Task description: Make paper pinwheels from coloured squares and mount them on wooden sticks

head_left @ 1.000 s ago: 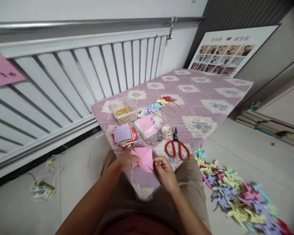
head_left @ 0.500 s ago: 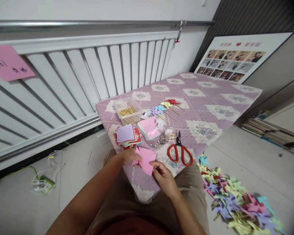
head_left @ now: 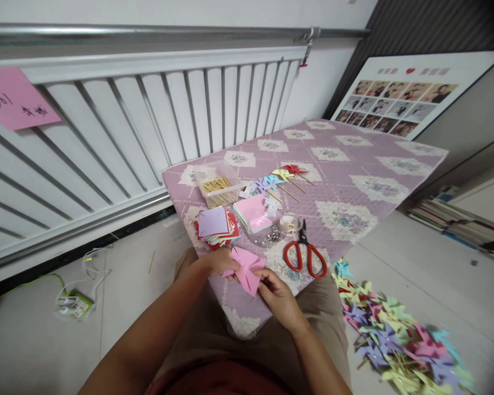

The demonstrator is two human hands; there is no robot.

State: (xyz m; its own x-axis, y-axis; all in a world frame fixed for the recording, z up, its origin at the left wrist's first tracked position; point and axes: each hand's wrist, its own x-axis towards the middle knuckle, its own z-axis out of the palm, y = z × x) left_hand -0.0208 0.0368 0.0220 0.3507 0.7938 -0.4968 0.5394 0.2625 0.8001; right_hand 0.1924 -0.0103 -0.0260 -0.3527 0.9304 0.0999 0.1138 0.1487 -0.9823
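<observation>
A pink paper square [head_left: 248, 269] with slits cut in from its corners is held over the near corner of the table. My left hand [head_left: 222, 262] pinches its left side, and my right hand [head_left: 274, 289] grips its right edge between thumb and fingers. Just beyond lie a stack of coloured paper squares [head_left: 214, 223], a pile of pink and pale sheets [head_left: 253, 211], a bag of small metal pins [head_left: 270, 236] and a round clear tub [head_left: 290, 224]. Red-handled scissors [head_left: 304, 253] rest to the right of my right hand.
A clear plastic box of wooden sticks [head_left: 218, 186] stands near the radiator [head_left: 214, 109]. Several finished paper pinwheels [head_left: 278, 178] lie on the patterned tablecloth [head_left: 341, 219]. A heap of pinwheels [head_left: 399, 340] is on the floor at right, and a power strip [head_left: 76, 304] at left.
The pink paper has turned slightly in my fingers, and its slits and folds show more plainly. Both hands keep their hold. The view has shifted a little.
</observation>
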